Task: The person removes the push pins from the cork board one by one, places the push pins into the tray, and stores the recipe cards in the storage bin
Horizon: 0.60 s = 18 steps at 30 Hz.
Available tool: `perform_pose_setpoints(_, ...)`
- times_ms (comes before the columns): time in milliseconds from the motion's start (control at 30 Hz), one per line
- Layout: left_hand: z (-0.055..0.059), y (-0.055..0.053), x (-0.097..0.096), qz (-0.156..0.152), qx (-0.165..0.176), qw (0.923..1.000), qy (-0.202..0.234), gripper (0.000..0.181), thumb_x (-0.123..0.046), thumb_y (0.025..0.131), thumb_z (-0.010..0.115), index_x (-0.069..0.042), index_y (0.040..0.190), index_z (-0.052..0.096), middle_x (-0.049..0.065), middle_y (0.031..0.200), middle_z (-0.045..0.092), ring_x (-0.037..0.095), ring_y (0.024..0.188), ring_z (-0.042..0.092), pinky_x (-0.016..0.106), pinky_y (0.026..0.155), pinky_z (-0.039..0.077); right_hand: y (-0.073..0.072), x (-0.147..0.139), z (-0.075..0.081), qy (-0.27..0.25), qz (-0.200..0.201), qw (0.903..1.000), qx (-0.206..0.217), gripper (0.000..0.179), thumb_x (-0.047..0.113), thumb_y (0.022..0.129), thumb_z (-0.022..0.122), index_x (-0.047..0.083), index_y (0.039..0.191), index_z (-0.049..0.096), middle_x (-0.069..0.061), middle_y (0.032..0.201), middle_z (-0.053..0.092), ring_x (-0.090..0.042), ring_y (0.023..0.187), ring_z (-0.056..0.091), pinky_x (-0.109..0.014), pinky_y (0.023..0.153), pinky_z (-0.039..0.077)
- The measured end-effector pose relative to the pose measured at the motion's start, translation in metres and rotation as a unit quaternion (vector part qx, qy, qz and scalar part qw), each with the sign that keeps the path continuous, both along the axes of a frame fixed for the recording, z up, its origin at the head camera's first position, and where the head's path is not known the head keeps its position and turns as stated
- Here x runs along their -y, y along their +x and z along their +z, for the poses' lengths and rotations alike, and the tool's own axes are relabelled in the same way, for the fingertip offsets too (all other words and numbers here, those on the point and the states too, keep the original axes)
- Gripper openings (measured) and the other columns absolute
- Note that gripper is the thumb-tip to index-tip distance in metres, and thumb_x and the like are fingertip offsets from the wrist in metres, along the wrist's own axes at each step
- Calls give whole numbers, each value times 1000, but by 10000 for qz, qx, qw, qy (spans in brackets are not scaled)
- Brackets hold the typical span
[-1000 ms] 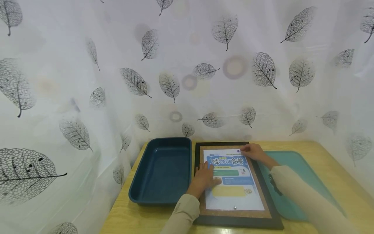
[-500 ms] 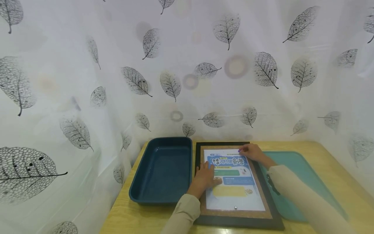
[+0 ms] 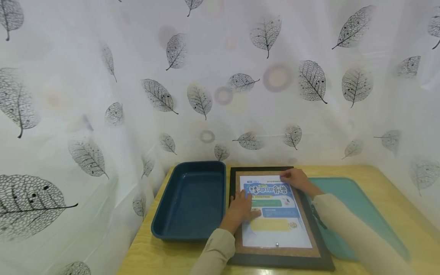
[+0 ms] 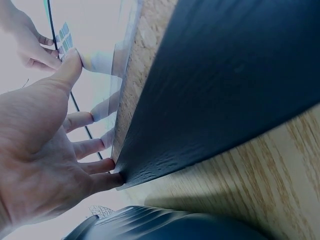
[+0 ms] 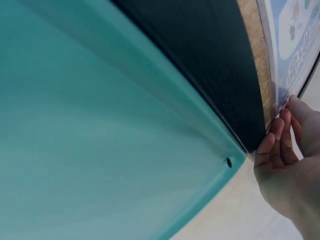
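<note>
A printed poster under clear plastic lies on a cork board with a black frame. My left hand rests on the poster's left side, fingers spread; the left wrist view shows its fingertips along the sheet's edge and the frame. At the poster's top right corner, my right hand pinches a small purple push pin, mostly hidden by the fingers. In the right wrist view, this hand has thumb and fingers together at the corner. A silver pin sits at the poster's bottom edge.
Left of the board stands a deep dark blue tray. A flat teal tray lies on the right, partly under the right forearm, with a dark-headed thumbtack near its corner. A leaf-patterned curtain hangs behind the wooden table.
The right hand has shifted slightly left at the poster's top right corner, and its fingers now cover more of the purple pin. The left hand stays in place.
</note>
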<state>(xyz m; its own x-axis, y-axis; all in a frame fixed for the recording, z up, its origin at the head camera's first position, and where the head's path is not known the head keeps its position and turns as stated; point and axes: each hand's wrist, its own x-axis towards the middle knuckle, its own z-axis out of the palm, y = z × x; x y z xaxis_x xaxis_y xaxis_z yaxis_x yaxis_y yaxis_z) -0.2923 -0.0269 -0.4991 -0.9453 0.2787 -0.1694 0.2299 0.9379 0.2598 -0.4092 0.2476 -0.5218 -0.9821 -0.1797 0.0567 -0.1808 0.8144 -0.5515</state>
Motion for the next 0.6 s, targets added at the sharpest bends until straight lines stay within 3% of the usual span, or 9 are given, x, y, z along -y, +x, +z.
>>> perform_pose_setpoints(600,2,4,-1,34,-8,10000,-56,81,-55,95,71,-9,156,44,18,166,32,38,155,25,55,125,26,-3,3,-7,-65,-436,9990,93,19,16,95,73,1,106,76,-15,100,75,-31,93,70,-52,90,57)
